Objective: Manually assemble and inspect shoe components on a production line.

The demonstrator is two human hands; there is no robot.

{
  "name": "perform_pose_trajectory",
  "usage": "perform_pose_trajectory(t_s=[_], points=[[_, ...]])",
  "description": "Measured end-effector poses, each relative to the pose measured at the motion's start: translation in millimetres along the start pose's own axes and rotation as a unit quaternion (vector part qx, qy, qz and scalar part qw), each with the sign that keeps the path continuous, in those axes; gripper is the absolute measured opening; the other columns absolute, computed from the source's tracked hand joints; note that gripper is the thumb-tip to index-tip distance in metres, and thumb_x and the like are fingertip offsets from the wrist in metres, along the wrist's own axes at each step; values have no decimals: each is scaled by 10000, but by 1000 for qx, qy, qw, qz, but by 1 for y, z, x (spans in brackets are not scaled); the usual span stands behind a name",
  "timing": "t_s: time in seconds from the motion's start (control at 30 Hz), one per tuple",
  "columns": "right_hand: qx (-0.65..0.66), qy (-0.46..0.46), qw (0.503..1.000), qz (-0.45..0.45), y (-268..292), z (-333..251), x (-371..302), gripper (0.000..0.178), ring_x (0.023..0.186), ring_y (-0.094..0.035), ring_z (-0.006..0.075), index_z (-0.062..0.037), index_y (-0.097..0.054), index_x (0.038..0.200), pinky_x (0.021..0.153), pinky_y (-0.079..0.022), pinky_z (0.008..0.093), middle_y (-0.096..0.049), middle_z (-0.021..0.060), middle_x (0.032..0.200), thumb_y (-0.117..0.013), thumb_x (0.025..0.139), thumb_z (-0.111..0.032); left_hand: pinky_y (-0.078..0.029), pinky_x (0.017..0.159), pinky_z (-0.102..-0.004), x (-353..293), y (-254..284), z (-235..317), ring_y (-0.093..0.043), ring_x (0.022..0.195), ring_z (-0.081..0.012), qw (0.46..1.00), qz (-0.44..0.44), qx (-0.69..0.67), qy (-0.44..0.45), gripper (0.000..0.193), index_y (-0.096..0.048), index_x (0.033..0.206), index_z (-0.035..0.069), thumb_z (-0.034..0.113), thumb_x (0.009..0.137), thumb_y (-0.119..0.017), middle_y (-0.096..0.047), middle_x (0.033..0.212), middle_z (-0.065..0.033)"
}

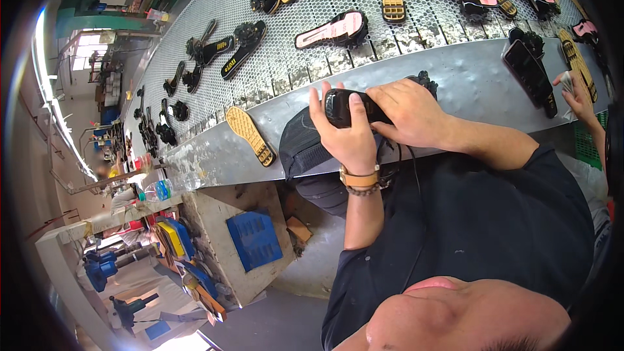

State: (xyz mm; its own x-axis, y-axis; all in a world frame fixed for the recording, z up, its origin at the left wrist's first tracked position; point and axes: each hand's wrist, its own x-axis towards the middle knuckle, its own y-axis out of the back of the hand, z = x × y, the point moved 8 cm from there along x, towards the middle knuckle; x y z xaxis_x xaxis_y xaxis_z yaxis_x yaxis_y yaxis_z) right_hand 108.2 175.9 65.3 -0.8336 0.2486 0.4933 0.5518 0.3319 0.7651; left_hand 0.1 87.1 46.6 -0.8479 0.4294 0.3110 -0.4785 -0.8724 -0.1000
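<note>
Presently, left hand (350, 145) and right hand (414, 114) grip 1 black sandal (339, 106), 1 tan sole (248, 132) lies at left on metal desk (469, 84), 1 dark phone (525, 70) at right.

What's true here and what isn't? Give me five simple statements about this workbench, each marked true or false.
1. The left hand and right hand hold one dark piece together. True.
2. The watch strap is blue. False: it is tan.
3. A tan sole lies on the smooth metal ledge, left of both hands. True.
4. The phone lies left of both hands. False: it lies to their right.
5. Every insole is black. False: one pink insole lies beyond the hands.
</note>
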Motion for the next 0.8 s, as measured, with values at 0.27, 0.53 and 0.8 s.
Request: perform_pose_trajectory(t_s=[0.27,0.53,0.8], points=[[9,-99,992,-77,44,10,-2,537,938,-682,329,20,-585,1284,843,-514,427,-696,142,994,-790,853,-224,-476,1127,-457,8,-36,3,-540,1382,-400,937,-264,-213,85,634,-348,1547,-35,43,1004,-665,-492,1510,-301],[301,-259,913,-94,24,92,-28,473,780,-613,169,-1,-546,1411,724,-498,339,-634,69,846,-675,1007,-210,-505,1057,-340,-14,-77,-51,-595,1243,-207,944,-205,-209,151,633,-399,1530,-27,-42,967,-688,-578,1396,-151],[246,-102,961,-71,17,128,-17,437,1098,-666,334,30,-609,1323,975,-519,406,-682,211,1179,-667,993,-250,-516,992,-301,-30,-93,-77,-627,1126,-155,975,-171,-73,125,588,-467,1494,-42,-64,955,-698,-642,1283,-108]])
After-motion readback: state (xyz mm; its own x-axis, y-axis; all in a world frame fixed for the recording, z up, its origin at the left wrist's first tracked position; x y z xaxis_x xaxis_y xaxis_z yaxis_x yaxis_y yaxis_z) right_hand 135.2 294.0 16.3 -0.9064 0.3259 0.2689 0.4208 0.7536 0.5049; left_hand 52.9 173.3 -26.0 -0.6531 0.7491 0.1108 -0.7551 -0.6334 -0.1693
